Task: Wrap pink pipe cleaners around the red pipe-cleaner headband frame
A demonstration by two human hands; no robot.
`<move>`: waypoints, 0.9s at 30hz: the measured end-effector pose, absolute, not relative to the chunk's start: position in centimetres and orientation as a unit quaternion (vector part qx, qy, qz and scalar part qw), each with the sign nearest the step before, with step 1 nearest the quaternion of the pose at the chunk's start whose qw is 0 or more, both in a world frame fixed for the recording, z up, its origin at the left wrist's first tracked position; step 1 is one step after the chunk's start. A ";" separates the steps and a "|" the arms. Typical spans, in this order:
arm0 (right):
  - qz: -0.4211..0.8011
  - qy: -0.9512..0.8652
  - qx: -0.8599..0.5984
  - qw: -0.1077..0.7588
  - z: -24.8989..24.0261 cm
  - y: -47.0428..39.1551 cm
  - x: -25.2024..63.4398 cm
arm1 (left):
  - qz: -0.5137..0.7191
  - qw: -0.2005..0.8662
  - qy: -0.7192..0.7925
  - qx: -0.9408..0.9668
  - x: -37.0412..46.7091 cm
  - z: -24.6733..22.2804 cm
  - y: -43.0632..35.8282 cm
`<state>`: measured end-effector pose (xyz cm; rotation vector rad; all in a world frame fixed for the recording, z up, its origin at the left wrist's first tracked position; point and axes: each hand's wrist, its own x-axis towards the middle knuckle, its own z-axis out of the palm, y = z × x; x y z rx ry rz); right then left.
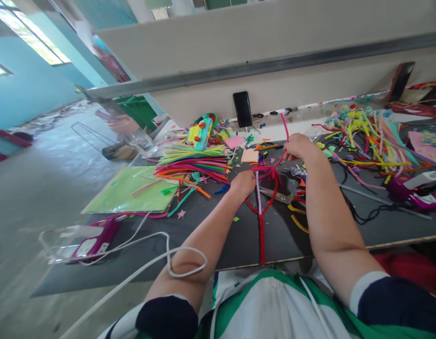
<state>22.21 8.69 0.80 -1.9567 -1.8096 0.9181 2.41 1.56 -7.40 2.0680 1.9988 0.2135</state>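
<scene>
Looks like a fuzzy pipe-cleaner piece (pixel 272 173), mostly hot pink and red, stretched between the left hand (pixel 244 184) and the right hand (pixel 298 147) over the dark tabletop (pixel 235 245). Bunches up in a pink tangle near the top, with short ends poking out. Gets pinched on its left side, while out to the right runs a pink strand (pixel 284 125), gripped partway and sticking up past the fingers, leaning a bit. Curves below into a rounded red loop (pixel 274 197), kinda open. Also has a straight stem (pixel 262 238), pale lilac up top, then red down to around the front edge.
</scene>
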 end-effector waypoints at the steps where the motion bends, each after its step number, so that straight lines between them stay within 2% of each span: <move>1: 0.326 -0.636 -0.681 0.160 0.6 8.7 22.2 | 0.058 0.121 0.686 0.715 2.3 -7.1 1.5; 3: 0.324 -0.643 -0.673 0.170 0.3 8.8 22.3 | 0.035 0.102 0.682 0.723 2.0 -6.3 1.1; 5: 0.313 -0.646 -0.662 0.218 0.1 8.8 22.4 | 0.016 0.070 0.682 0.728 1.5 -5.4 0.7; 10: 0.381 -0.545 -0.588 0.461 0.0 9.1 22.1 | -0.031 -0.009 0.688 0.725 0.0 -3.7 -0.1; 13: 0.454 -0.493 -0.504 0.544 -0.1 9.3 21.5 | -0.044 -0.009 0.687 0.725 -0.7 -3.4 -0.2; 17: 0.474 -0.532 -0.485 0.507 -0.4 8.9 19.8 | 0.003 -0.002 0.682 0.731 -2.1 -3.5 0.2; 21: 0.419 -0.643 -0.481 0.424 -1.6 7.9 16.8 | 0.176 -0.001 0.641 0.747 -3.5 -4.2 1.3; 24: 0.337 -0.734 -0.450 0.380 -2.6 7.0 14.3 | 0.341 0.015 0.622 0.705 -3.8 -5.0 2.1; 27: 0.195 -0.819 -0.408 0.353 -3.4 6.4 12.8 | 0.442 0.063 0.611 0.654 -3.4 -6.0 2.6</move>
